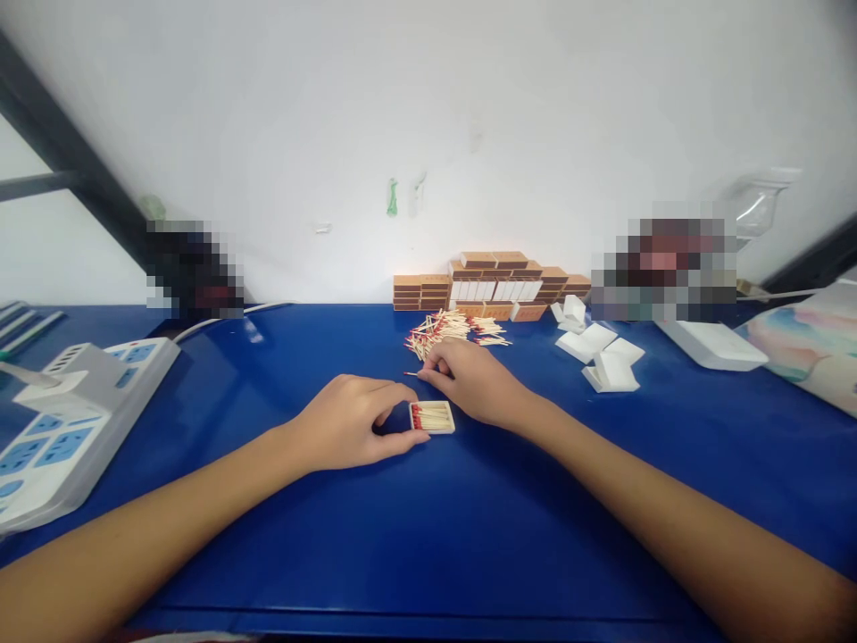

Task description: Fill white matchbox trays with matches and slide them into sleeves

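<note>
A small white matchbox tray (451, 430) lies on the blue table, partly filled with red-headed matches (432, 416) lying side by side. My left hand (358, 420) grips its left end, thumb at the near side and fingers at the far side. Just beyond the tray, my right hand (461, 375) pinches a single match (411, 373), its head pointing left. Behind that hand lies a loose pile of matches (438, 330), with a smaller cluster (490, 329) to its right.
Stacked matchboxes (495, 277) stand against the wall. Several empty white trays (612, 368) lie to the right, near a white box (713, 344). A power strip (80, 429) with a plugged-in adapter sits at left on the blue table (428, 545).
</note>
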The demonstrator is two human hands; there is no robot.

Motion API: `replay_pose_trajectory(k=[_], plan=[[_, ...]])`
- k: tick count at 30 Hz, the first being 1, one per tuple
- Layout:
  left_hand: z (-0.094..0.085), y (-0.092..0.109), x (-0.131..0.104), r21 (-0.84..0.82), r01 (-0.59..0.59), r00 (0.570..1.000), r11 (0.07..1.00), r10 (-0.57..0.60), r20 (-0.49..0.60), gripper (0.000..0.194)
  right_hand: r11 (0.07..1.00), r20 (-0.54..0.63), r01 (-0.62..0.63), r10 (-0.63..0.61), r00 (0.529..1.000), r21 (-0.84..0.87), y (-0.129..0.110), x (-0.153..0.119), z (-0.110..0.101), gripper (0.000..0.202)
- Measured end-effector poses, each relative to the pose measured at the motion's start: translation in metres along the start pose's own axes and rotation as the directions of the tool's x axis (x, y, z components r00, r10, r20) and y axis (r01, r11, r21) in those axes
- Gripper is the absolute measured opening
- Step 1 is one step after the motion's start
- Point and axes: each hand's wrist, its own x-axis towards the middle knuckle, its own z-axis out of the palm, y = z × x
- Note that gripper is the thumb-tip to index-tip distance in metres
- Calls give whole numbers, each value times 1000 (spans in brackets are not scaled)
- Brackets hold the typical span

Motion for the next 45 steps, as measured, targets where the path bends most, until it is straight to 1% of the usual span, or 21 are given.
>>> replay_pose_trajectory(k=[2,5,7,9,11,13,14,16,18,19,21,24,27,30,32,36,39,41,43,45], plan=[[0,-2,0,5,42,999,999,-42,20,31,1000,12,5,-5,1000,-3,3,-6,-9,15],[-1,-3,0,-7,113,993,994,-113,26,32,998,42,29,-31,999,47,3,-19,-24,15],[-1,-3,0,-15,140,989,990,-140,43,33,995,126,44,-56,990,95,-1,-28,-29,18],[-2,-3,0,-9,140,989,990,-139,52,33,990,217,60,-86,972,124,-6,-34,-30,20],[-2,-3,1,2,125,991,992,-125,43,32,988,251,77,-109,962,134,-11,-37,-29,20],[-1,-3,2,14,104,994,995,-104,21,31,986,218,89,-118,969,141,-13,-37,-29,19],[-1,-3,2,18,90,996,996,-90,8,30,986,177,90,-114,978,138,-11,-35,-30,20],[-1,-1,1,6,67,997,998,-67,-22,30,992,48,85,-90,995,96,-4,-30,-32,23],[-1,0,0,-29,61,997,998,-63,-42,31,999,-92,51,-49,995,14,7,-24,-32,22],[-1,1,0,-42,63,997,997,-65,-38,31,999,-141,26,-29,990,-23,14,-21,-31,20],[-1,2,0,-43,73,997,996,-73,2,31,999,-177,-8,-2,984,-54,25,-16,-26,17],[-1,2,0,-11,82,995,997,-81,62,31,999,-144,3,-9,990,-38,33,-10,-16,20],[-1,1,0,13,78,995,997,-79,59,32,999,-91,-4,0,996,-49,31,-8,-11,24],[-2,0,0,33,76,996,997,-77,45,33,997,-20,-33,31,999,-66,28,-10,-16,22],[-3,0,1,57,92,995,994,-94,30,33,997,11,-28,29,1000,-71,28,-13,-22,19],[-3,-1,3,113,158,987,981,-157,-24,31,999,11,35,-34,999,-19,21,-22,-34,17],[-3,-2,3,116,189,982,975,-188,-22,30,993,84,106,-110,990,53,7,-28,-34,17],[-2,-2,3,105,183,983,977,-184,-4,31,988,140,138,-147,979,75,-1,-31,-31,15],[-2,-2,2,90,165,986,982,-166,10,31,987,137,134,-145,980,87,-4,-31,-27,14],[-2,-1,1,77,146,989,986,-147,11,31,991,52,109,-113,992,84,0,-28,-23,14]])
